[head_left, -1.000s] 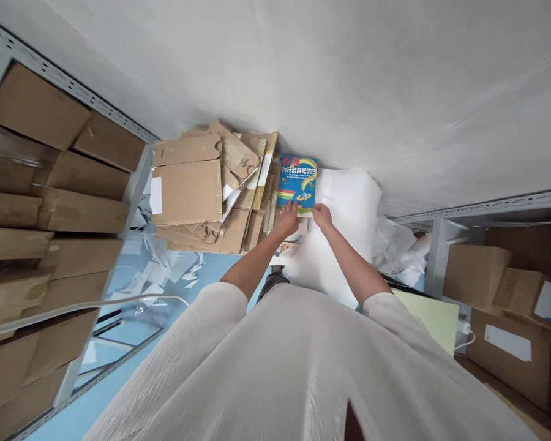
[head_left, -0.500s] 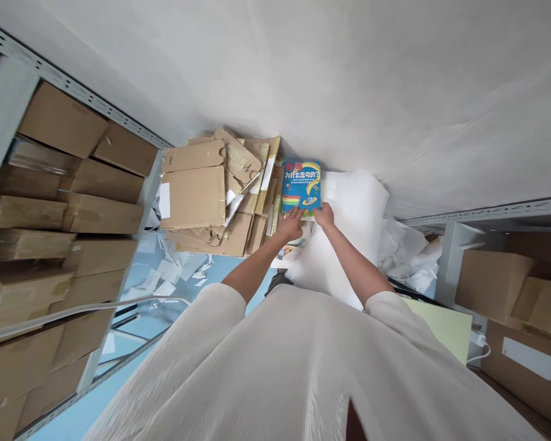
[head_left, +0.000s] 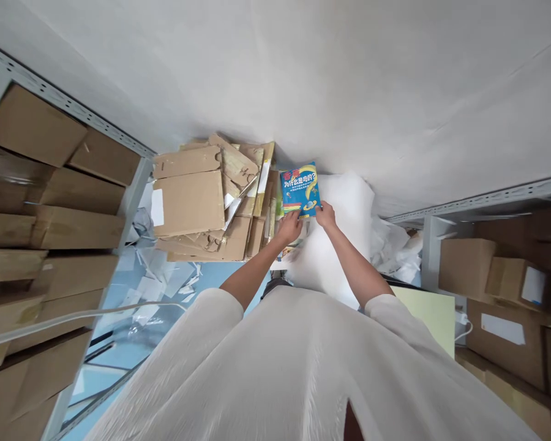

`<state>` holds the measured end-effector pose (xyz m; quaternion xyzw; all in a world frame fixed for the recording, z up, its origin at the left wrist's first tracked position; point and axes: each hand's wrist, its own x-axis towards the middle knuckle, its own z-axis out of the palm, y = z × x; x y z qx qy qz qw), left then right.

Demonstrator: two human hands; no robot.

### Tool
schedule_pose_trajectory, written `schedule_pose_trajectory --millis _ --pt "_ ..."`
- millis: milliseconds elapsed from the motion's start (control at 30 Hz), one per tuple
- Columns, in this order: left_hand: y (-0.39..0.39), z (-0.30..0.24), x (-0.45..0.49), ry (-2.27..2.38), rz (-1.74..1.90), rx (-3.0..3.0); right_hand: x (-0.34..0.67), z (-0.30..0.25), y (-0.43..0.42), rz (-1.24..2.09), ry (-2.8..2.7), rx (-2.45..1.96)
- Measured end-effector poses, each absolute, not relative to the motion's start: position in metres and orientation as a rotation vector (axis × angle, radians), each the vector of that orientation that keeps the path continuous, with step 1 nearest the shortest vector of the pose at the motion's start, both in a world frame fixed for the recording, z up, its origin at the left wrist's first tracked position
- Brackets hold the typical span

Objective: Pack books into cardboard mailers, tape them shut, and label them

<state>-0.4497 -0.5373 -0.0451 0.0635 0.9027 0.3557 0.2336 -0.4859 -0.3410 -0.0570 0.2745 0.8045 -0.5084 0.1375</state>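
A blue book point(head_left: 300, 191) with a yellow banana, a planet and Chinese lettering on its cover is held between my two hands. My left hand point(head_left: 290, 227) grips its lower left edge, fingers lying over the cover's bottom. At the lower right corner, my right hand point(head_left: 326, 214) pinches the book with the thumb near the edge. The book is slightly tilted. Beneath and to its right lies a white roll of foam wrap point(head_left: 344, 245). Part of another printed item shows under my left hand, mostly hidden.
Flattened cardboard point(head_left: 188, 202) is stacked left of the book against the grey wall point(head_left: 275, 79). Shelves of cardboard boxes point(head_left: 78, 226) stand on both sides. Paper scraps point(head_left: 158, 282) litter the blue floor, and crumpled white wrap point(head_left: 395, 248) lies right of the roll.
The book has turned a little counterclockwise and both hands have shifted with it, still holding it. My view has moved slightly, so the shelves sit further left.
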Motion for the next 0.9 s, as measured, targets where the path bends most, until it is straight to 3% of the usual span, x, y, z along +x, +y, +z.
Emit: schedule_pose_trajectory --millis 300,733,900 --pt "-0.523 -0.028 -0.432 2.561 1.087 0.194 -0.414 -0.021 -0.306 -1.821 2.22 1.05" --pt "-0.465 -0.047 -0.367 2.257 1.427 0.557 -0.218 -0.007 -0.271 -1.838 2.301 1.537" --pt "-0.433 -0.044 -0.323 2.174 1.364 0.671 -0.15 -0.01 -0.26 -1.878 2.253 1.747"
